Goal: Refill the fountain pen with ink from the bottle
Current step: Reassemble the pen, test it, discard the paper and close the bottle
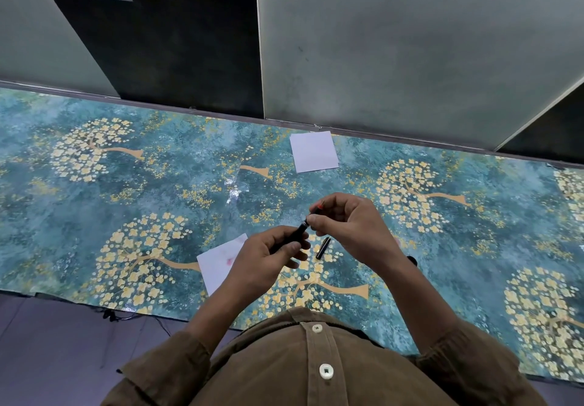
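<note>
My left hand grips the black barrel of the fountain pen, which points up and to the right. My right hand pinches the pen's upper end at a silver ring; a small red-tipped part shows between its fingers. A black pen piece with a gold band, probably the cap, lies on the table just below the hands. A small dark object peeks out behind my right wrist; I cannot tell whether it is the ink bottle.
A white paper with pink stains lies left of my left hand. A clean white paper sits near the table's back edge. A clear plastic wrapper lies mid-table. Wall panels rise behind the blue floral table cover.
</note>
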`<action>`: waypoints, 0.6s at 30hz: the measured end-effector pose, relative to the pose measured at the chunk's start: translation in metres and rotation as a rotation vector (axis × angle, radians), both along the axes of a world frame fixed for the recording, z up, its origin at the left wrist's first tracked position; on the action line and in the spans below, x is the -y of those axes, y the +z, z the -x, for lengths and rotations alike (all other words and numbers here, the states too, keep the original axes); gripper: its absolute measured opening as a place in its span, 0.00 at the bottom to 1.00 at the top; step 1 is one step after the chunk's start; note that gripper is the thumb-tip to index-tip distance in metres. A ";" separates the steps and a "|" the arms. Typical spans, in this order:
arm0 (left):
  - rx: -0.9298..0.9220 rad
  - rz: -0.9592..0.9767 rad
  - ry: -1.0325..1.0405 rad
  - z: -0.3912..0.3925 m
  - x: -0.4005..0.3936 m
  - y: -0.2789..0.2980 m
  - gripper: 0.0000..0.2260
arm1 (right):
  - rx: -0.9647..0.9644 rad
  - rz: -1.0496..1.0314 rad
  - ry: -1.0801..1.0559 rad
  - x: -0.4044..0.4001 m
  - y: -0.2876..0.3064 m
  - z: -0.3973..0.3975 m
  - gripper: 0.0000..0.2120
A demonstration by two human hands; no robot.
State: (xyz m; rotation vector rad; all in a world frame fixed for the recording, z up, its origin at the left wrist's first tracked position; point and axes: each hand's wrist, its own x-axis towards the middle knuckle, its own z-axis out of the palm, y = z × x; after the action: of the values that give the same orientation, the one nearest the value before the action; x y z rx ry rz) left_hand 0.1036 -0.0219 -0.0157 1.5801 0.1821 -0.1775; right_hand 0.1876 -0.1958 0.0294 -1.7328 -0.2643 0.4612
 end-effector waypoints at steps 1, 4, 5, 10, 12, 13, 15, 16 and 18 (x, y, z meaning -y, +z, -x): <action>0.000 -0.004 0.001 0.001 0.000 0.000 0.11 | 0.000 0.010 -0.001 0.000 0.000 0.001 0.05; -0.003 -0.009 -0.020 0.001 0.001 0.001 0.11 | 0.014 0.017 -0.016 -0.002 -0.002 0.003 0.05; -0.006 -0.003 -0.029 0.002 0.001 0.001 0.11 | 0.021 0.015 -0.021 -0.002 -0.002 0.004 0.05; -0.020 0.096 -0.053 0.004 0.002 0.008 0.10 | -0.055 -0.091 -0.011 -0.005 0.002 0.009 0.06; -0.017 0.125 -0.069 0.005 0.002 0.011 0.11 | -0.085 -0.131 -0.006 -0.004 0.004 0.011 0.06; -0.014 0.135 -0.074 0.006 0.003 0.013 0.11 | -0.082 -0.136 -0.010 -0.004 0.005 0.012 0.06; -0.006 0.143 -0.072 0.007 0.004 0.015 0.11 | -0.060 -0.132 -0.039 -0.005 0.007 0.013 0.05; -0.002 0.140 -0.065 0.008 0.005 0.016 0.11 | -0.053 -0.131 -0.059 -0.006 0.007 0.014 0.04; 0.007 0.127 -0.052 0.009 0.006 0.018 0.10 | -0.050 -0.139 -0.093 -0.006 0.007 0.015 0.02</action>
State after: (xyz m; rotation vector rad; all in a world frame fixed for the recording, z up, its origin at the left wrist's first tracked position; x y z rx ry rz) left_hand 0.0944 -0.0277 0.0027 1.4593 0.1223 -0.2203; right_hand 0.1726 -0.1900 0.0365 -1.5884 -0.1748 0.4082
